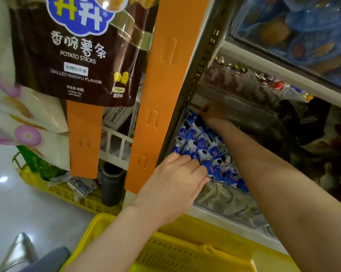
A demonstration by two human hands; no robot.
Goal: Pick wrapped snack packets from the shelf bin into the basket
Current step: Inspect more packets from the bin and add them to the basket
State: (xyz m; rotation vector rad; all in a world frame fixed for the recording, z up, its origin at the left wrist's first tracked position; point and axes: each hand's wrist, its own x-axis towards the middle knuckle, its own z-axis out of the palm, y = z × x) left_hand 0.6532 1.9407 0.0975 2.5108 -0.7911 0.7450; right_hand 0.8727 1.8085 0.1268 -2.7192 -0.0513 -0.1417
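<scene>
Head view, left fingers [197,168] touching packets [203,148]

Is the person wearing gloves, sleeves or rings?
No gloves: the left hand and right hand are bare, with no rings or watch that I can see. The left arm and right arm are bare too, no sleeves showing. The right hand is in shadow, so a thin ring could be missed.

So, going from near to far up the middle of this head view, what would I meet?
First the yellow basket → left hand → blue-and-white snack packets in the clear shelf bin → right hand at the bin's back.
</scene>
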